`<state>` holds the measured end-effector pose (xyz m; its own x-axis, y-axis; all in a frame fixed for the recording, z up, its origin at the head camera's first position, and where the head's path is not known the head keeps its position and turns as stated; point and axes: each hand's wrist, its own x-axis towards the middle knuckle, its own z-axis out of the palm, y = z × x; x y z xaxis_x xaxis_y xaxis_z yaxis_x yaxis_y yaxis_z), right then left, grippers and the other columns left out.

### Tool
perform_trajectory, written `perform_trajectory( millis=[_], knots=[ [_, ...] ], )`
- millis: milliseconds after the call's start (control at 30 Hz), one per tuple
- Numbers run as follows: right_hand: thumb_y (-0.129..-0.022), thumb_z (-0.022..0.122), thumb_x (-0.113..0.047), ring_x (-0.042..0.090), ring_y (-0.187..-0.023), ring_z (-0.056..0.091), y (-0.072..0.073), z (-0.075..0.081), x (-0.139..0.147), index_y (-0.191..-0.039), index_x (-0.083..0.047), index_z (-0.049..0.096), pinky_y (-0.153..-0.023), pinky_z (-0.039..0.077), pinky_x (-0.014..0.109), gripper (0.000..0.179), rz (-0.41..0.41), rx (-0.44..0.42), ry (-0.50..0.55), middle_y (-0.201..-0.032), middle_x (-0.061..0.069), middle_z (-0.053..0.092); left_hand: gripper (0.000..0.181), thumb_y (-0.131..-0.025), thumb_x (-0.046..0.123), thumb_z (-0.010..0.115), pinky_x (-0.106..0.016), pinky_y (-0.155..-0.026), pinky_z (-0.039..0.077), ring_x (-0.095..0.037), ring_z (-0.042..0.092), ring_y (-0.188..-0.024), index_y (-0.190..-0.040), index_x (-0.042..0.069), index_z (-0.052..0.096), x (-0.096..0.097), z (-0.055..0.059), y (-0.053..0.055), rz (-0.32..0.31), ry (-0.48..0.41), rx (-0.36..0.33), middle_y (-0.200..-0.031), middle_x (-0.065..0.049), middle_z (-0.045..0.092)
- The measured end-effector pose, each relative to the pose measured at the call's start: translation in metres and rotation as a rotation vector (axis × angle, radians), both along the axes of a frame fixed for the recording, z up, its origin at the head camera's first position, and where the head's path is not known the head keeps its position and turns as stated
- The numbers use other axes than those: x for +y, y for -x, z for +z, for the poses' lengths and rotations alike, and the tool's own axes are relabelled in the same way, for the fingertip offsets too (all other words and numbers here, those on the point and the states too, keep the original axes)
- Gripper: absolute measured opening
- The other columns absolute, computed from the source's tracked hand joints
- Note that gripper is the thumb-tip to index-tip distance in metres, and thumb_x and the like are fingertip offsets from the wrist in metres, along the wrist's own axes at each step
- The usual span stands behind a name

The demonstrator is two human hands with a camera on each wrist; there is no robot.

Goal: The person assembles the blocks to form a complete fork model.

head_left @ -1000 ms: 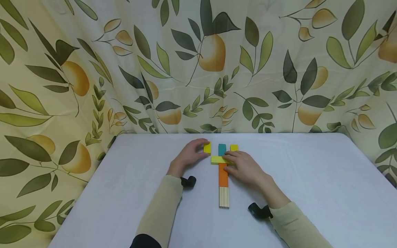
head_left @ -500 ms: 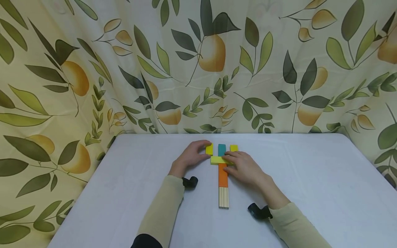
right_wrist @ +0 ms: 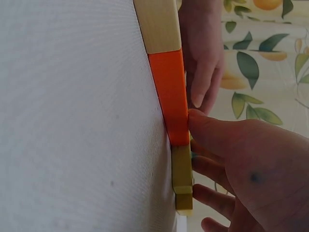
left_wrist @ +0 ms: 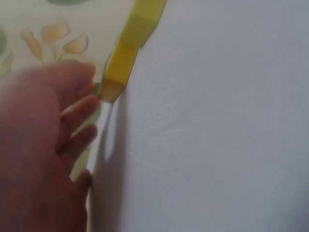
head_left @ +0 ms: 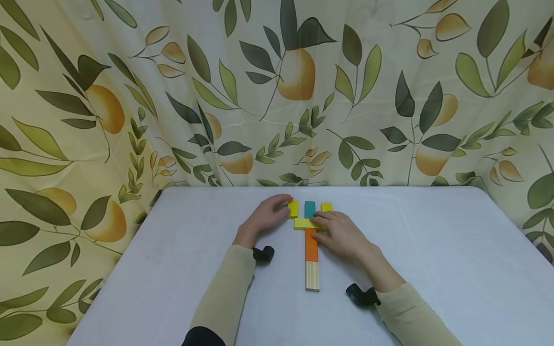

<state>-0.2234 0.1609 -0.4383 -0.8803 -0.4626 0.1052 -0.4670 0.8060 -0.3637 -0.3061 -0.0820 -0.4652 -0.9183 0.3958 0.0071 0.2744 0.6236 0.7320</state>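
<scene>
Flat on the table, several toy building blocks form a column with a crossbar. From the near end come a plain wooden block [head_left: 312, 276], an orange block [head_left: 311, 245], a yellow-green block [head_left: 302, 224] laid crosswise and a teal block [head_left: 309, 208]. A yellow block [head_left: 293, 208] stands off the crossbar's far left; its match, another yellow block [head_left: 326, 206], is at the right. My left hand [head_left: 265, 216] is beside the left yellow block, its loosely bent fingers apart from it in the left wrist view. My right hand [head_left: 344, 234] rests fingers on the crossbar, thumb against the orange block [right_wrist: 171, 96].
A white cloth covers the table [head_left: 151, 278], whose far edge lies just beyond the blocks. Behind it hangs a curtain [head_left: 277, 134] printed with fruit and leaves. A black wrist camera [head_left: 264, 254] is on the left wrist and another black camera [head_left: 362, 295] on the right.
The left yellow block has slid slightly right and nearer, up to the crossbar's end. My left hand has let go of it and drawn back a little left. The right hand stays put.
</scene>
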Motion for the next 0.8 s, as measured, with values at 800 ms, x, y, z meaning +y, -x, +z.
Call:
perform_trajectory(
  millis=[800],
  knots=[
    [-0.095, 0.071, -0.030, 0.041, -0.132, 0.047, 0.0014, -0.0011, 0.0014, -0.137, -0.006, 0.063, -0.111, 0.034, 0.059, 0.049, 0.009, 0.009, -0.002, -0.143, 0.016, 0.056, 0.042, -0.101, 0.031, 0.062, -0.040, -0.116, 0.032, -0.017, 0.042, -0.139, -0.142, 0.023, 0.060, 0.0062, -0.0013, 0.0027, 0.016, 0.076, 0.019, -0.146, 0.006, 0.054]
  ],
)
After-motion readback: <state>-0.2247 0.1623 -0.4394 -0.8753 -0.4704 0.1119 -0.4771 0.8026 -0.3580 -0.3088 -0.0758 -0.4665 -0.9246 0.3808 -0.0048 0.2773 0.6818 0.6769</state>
